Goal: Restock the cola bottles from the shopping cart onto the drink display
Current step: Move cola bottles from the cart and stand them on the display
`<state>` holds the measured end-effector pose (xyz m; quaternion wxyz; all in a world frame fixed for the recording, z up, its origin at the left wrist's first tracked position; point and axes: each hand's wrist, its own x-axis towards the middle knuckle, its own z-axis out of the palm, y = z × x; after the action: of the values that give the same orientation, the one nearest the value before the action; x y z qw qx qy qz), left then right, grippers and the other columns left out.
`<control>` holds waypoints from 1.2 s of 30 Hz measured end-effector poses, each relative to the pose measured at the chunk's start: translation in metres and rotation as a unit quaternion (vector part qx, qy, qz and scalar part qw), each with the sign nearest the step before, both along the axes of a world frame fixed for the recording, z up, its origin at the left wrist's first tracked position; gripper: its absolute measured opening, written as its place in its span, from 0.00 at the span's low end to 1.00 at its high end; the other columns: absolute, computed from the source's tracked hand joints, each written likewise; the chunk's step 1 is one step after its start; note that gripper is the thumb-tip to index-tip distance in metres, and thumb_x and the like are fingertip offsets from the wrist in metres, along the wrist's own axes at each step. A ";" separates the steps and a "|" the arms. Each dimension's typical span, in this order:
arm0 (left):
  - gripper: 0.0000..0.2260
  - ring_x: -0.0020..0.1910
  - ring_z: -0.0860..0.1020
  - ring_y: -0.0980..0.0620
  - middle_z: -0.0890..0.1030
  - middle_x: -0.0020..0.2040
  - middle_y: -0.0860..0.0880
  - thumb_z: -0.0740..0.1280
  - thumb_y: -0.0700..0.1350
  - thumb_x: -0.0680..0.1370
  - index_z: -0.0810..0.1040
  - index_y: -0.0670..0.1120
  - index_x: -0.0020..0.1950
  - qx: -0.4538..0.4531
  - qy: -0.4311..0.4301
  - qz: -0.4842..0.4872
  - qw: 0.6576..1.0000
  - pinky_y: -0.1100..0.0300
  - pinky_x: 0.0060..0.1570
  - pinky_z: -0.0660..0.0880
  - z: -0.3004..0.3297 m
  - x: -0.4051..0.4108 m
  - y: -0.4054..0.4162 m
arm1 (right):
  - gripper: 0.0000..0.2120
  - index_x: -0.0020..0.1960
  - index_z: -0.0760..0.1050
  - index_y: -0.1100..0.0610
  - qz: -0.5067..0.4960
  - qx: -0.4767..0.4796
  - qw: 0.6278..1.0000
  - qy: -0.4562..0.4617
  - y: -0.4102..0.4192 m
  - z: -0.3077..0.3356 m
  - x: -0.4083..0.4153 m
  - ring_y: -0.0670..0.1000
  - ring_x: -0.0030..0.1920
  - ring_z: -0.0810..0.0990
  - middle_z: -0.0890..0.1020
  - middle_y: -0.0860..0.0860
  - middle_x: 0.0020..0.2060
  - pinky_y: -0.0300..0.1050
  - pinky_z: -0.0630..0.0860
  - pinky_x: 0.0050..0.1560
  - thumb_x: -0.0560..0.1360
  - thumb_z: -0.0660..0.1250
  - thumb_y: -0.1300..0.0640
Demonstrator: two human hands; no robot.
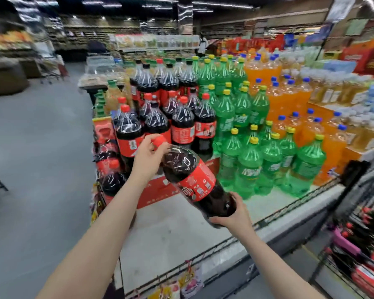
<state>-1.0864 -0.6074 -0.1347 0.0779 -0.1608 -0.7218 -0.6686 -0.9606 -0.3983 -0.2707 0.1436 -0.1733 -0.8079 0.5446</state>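
One cola bottle (194, 180) is carried, tilted, between two hands: the left hand (148, 157) at its red cap and the right hand (232, 214) at its base. Beyond the fingers (158, 145) the stacked cola bottles (183, 124), green soda bottles (251, 165) and orange soda bottles (289, 98) overlap too much to count exactly, well over a dozen of each. Right of the right hand, one shopping cart (367, 255) holds several more cola bottles, blurred.
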 end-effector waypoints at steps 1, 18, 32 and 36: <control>0.08 0.45 0.82 0.53 0.82 0.46 0.48 0.66 0.39 0.77 0.74 0.51 0.51 -0.014 0.017 0.006 1.000 0.56 0.53 0.77 0.000 -0.004 0.001 | 0.39 0.52 0.67 0.44 0.009 -0.014 1.000 -0.002 -0.002 -0.003 -0.012 0.54 0.52 0.77 0.76 0.49 0.48 0.42 0.71 0.47 0.44 0.79 0.49; 0.16 0.47 0.81 0.58 0.82 0.46 0.51 0.73 0.39 0.72 0.74 0.57 0.51 -0.191 0.076 -0.099 0.974 0.61 0.54 0.76 -0.024 -0.086 0.003 | 0.43 0.57 0.64 0.36 0.143 -0.020 0.986 0.079 -0.065 0.021 -0.160 0.38 0.55 0.77 0.77 0.38 0.54 0.45 0.76 0.57 0.48 0.82 0.48; 0.20 0.51 0.78 0.57 0.80 0.50 0.56 0.75 0.51 0.69 0.75 0.52 0.59 -0.253 0.014 0.215 0.943 0.61 0.53 0.72 -0.103 -0.122 -0.128 | 0.41 0.53 0.64 0.33 0.156 -0.016 0.987 0.043 -0.129 -0.039 -0.218 0.33 0.51 0.77 0.78 0.37 0.49 0.30 0.72 0.47 0.50 0.82 0.56; 0.07 0.44 0.78 0.55 0.79 0.41 0.61 0.71 0.52 0.72 0.76 0.53 0.46 -0.197 -0.039 0.239 0.950 0.59 0.47 0.73 -0.135 -0.126 -0.132 | 0.40 0.55 0.66 0.40 0.133 -0.043 0.989 0.044 -0.150 -0.049 -0.232 0.33 0.50 0.77 0.78 0.38 0.50 0.28 0.73 0.47 0.51 0.83 0.56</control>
<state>-1.2128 -0.7390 -0.2693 0.1743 0.0302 -0.8587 -0.4810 -1.1923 -0.5479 -0.3196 0.0976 -0.0461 -0.7928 0.5998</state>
